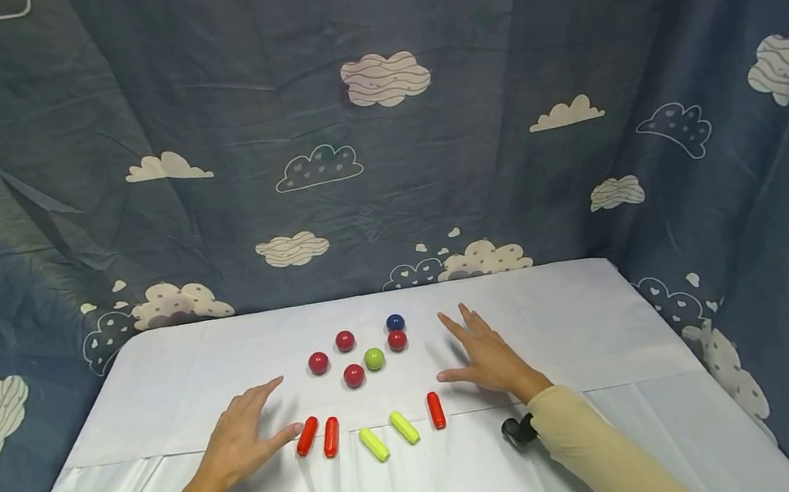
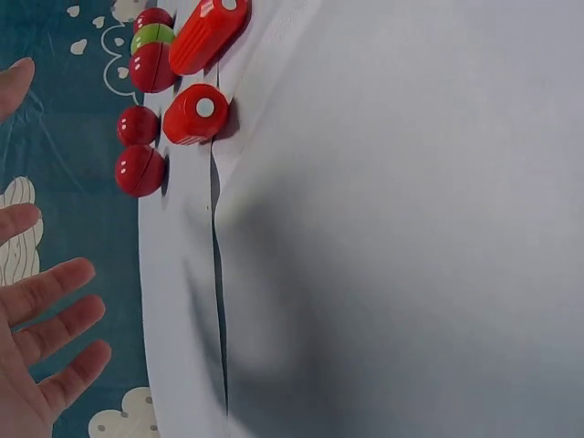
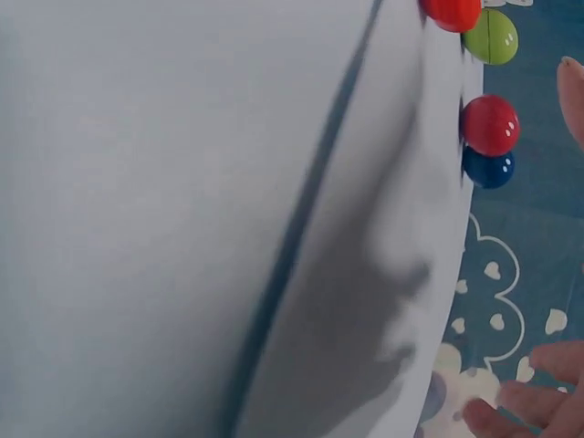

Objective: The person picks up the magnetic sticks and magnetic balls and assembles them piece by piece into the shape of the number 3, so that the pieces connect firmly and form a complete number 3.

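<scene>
My left hand hovers over the left part of the table with fingers spread, its thumb close to two red cylinders. To the right, my other hand is held out, fingers apart and nothing in them. Between the hands lie several red balls, a green ball and a blue ball right behind one red ball. Nearer the front are two yellow-green cylinders and a third red cylinder. In the left wrist view, the fingers are extended.
A white cloth covers the table, with a fold line running across it. Dark blue curtains with a cloud pattern hang behind and at both sides. A black wrist strap mount shows at the right wrist.
</scene>
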Demonstrator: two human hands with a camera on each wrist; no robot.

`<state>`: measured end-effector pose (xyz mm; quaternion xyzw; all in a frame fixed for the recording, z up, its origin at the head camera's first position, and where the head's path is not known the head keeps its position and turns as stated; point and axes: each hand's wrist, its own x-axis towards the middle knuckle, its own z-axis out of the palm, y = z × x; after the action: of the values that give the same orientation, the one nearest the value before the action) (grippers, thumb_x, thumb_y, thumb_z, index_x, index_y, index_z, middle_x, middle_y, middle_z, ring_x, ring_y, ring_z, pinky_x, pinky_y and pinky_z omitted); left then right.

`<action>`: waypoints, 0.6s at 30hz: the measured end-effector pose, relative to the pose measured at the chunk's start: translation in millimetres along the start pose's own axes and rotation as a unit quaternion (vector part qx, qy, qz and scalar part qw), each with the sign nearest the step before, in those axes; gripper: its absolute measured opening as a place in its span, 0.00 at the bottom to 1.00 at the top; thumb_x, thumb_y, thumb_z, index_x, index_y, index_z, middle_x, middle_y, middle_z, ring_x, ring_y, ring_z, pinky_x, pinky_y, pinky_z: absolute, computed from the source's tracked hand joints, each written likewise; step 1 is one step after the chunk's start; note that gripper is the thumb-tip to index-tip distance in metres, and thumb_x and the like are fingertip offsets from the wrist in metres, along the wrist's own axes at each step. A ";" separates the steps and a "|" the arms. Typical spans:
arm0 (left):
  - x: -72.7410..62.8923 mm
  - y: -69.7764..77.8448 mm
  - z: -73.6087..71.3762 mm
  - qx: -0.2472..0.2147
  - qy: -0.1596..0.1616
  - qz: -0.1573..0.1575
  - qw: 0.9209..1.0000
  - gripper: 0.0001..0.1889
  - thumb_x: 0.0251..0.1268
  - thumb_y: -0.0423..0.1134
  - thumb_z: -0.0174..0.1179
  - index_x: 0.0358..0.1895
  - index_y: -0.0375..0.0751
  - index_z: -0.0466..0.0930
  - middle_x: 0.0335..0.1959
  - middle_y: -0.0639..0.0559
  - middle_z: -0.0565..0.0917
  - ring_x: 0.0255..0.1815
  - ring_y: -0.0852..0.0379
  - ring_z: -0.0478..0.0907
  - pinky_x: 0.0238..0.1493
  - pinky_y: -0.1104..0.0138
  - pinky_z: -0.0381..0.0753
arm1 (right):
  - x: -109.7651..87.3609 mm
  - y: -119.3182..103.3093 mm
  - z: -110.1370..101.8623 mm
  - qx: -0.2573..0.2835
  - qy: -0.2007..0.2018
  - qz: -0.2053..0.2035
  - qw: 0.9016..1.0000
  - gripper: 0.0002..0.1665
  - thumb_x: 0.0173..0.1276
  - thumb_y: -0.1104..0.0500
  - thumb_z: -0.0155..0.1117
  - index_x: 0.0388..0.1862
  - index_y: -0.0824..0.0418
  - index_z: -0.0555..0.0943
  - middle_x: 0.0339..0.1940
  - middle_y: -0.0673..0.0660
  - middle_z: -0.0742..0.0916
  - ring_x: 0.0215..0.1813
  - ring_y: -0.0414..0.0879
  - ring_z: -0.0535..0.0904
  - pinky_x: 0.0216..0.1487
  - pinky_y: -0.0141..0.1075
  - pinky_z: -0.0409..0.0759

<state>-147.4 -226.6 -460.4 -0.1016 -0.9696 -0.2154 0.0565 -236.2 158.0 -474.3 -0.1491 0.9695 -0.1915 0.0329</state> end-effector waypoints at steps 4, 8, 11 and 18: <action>-0.7 2.1 -0.2 -0.030 -0.018 -0.016 0.999 0.39 0.56 0.60 0.64 0.67 0.42 0.68 0.60 0.39 0.75 0.60 0.37 0.70 0.58 0.42 0.67 | 5.9 -3.7 -1.0 0.021 -0.019 -0.003 1.000 0.59 0.51 0.36 0.73 0.78 0.47 0.54 0.78 0.65 0.52 0.74 0.66 0.53 0.64 0.64 0.59; -0.3 2.4 2.1 -0.058 -0.041 -0.038 0.997 0.38 0.56 0.58 0.64 0.68 0.43 0.67 0.58 0.40 0.76 0.57 0.40 0.72 0.56 0.44 0.69 | 12.7 -6.8 -0.6 0.031 -0.031 -0.012 0.999 0.58 0.52 0.37 0.73 0.77 0.48 0.55 0.77 0.65 0.55 0.73 0.67 0.57 0.63 0.64 0.61; 0.5 1.8 5.1 -0.075 -0.052 -0.050 0.995 0.38 0.56 0.57 0.65 0.67 0.44 0.67 0.56 0.41 0.77 0.54 0.43 0.73 0.53 0.45 0.71 | 18.0 -9.6 -0.6 0.043 -0.037 -0.022 0.998 0.57 0.52 0.38 0.73 0.77 0.48 0.57 0.77 0.65 0.57 0.73 0.66 0.57 0.64 0.63 0.60; 3.5 0.9 12.8 -0.118 -0.067 -0.070 0.988 0.36 0.56 0.55 0.67 0.66 0.43 0.69 0.54 0.43 0.78 0.51 0.46 0.74 0.52 0.48 0.71 | 33.5 -14.4 -0.1 0.061 -0.064 -0.028 0.996 0.54 0.53 0.41 0.74 0.75 0.51 0.60 0.74 0.63 0.64 0.73 0.59 0.59 0.67 0.57 0.60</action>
<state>-151.4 -219.7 -471.0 -0.0540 -0.9438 -0.3242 -0.0362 -264.2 135.2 -469.0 -0.1856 0.9474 -0.2413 0.0987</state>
